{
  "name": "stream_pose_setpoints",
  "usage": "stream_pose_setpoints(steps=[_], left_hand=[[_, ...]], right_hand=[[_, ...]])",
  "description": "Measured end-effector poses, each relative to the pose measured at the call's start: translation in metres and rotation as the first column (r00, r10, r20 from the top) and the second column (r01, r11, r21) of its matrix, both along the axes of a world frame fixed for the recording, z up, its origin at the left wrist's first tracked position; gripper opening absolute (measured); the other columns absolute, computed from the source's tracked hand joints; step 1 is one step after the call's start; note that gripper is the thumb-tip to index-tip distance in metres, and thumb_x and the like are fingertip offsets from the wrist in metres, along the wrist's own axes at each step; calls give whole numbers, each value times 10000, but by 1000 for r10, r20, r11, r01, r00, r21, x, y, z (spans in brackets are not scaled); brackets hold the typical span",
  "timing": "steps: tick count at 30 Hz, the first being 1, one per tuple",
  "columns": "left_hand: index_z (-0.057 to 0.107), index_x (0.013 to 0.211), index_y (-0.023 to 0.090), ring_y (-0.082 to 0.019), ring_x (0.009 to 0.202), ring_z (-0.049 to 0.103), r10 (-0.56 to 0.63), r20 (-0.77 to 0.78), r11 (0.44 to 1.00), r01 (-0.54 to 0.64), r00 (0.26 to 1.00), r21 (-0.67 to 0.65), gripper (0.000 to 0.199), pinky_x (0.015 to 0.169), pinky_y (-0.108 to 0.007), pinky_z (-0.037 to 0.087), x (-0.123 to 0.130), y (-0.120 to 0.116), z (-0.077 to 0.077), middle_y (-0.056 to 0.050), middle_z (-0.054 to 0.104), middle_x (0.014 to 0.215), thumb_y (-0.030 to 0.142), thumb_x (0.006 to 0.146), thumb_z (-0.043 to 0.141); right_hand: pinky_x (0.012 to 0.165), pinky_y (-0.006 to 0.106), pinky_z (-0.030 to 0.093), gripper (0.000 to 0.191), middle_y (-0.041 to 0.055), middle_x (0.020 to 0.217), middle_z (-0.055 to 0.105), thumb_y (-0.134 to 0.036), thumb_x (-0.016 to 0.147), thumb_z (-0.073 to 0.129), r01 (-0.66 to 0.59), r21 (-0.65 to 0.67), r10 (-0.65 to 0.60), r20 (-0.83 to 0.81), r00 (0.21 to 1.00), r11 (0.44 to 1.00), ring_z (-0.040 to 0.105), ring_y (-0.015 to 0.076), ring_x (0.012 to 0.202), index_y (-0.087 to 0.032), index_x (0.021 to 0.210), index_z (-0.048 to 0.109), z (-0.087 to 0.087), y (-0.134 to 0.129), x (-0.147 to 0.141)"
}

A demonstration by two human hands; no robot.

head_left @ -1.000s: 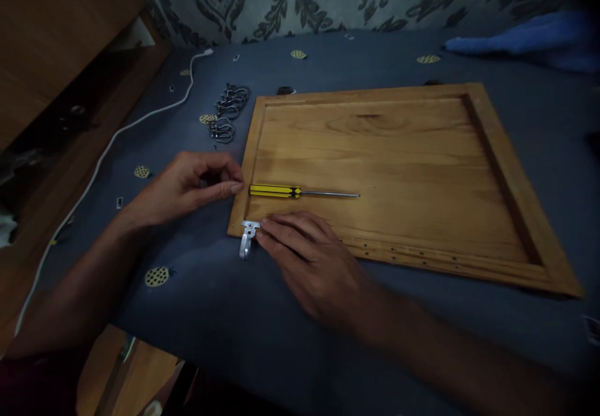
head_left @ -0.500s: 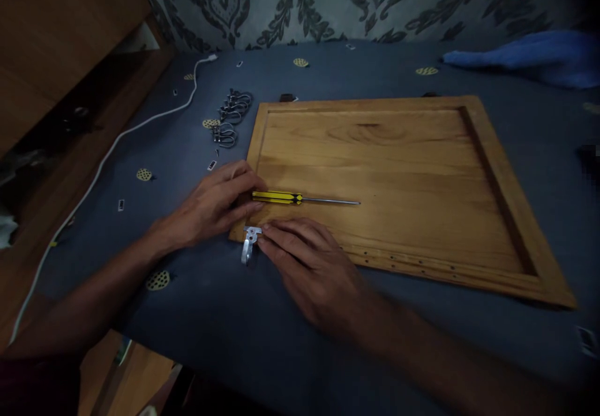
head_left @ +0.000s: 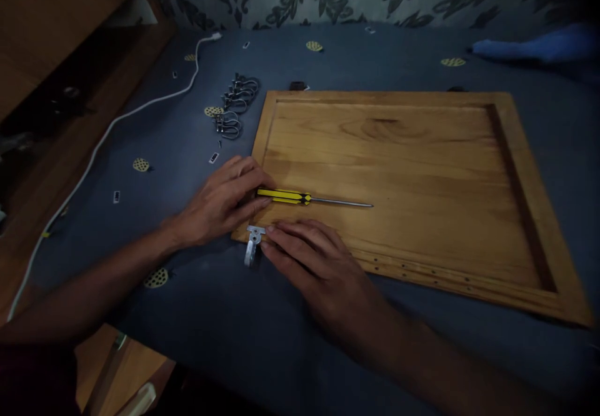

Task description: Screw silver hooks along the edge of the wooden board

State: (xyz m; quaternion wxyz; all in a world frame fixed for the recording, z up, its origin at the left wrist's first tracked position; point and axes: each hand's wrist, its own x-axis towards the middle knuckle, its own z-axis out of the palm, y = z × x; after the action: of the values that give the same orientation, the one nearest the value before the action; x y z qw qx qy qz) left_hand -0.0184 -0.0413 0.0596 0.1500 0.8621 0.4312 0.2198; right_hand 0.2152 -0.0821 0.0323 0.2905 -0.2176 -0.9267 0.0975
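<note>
A wooden panel [head_left: 398, 153] with a raised frame lies on the blue tablecloth. Across its left part rests a screwdriver [head_left: 285, 196] with a yellow and black handle, its shaft pointing right. The thumb and fingers of my left hand [head_left: 229, 200] close round the handle's end. At the panel's near left corner a silver metal hook [head_left: 253, 241] sits with its flat plate on the frame and its curved part over the edge. My right hand [head_left: 319, 260] rests on the near frame, its fingertips pressed together against the hook's right side; their undersides are hidden.
Several similar hooks [head_left: 239, 97] lie bunched beyond my left hand. A white cable [head_left: 112, 125] runs down the left side by a wooden cabinet [head_left: 56, 29]. Small holes line the panel's near frame. A blue cloth [head_left: 539, 44] lies at the back right.
The whole view has shifted slightly, so the panel appears further right and nearer. Both hands keep their places on the screwdriver and at the hook.
</note>
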Motion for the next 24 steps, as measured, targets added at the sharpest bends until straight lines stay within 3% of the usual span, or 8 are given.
stream_pose_setpoints(steps=[10,14,24], left_hand=[[621,1115,210,-213,887,539,4,22,1000,-5,1000,14,162,809,-370,459,0,-1,-4,-56,619,962,310,1040,516],[623,1115,213,-220,903,548,15,18,1000,-16,1000,24,159,821,-376,458,1,-1,-5,-59,634,971,307,1040,519],[628,1095,188,-194,859,536,3,30,994,-7,1000,111,117,793,-345,443,-1,1,-12,-45,633,946,260,1030,562]], right_hand=[[1028,505,588,309,135,1274,743,-88,1031,491,-16,-5,16,-3,1000,1000,663,280,1210,-122,1259,698,1,2,3],[1014,443,600,333,59,1247,763,-91,1057,431,27,62,-28,8,1000,998,689,252,1168,-164,1203,721,1,2,1],[1018,480,577,336,128,1264,744,-109,1068,406,3,49,-4,10,1000,999,641,273,1197,-72,1231,697,0,2,2]])
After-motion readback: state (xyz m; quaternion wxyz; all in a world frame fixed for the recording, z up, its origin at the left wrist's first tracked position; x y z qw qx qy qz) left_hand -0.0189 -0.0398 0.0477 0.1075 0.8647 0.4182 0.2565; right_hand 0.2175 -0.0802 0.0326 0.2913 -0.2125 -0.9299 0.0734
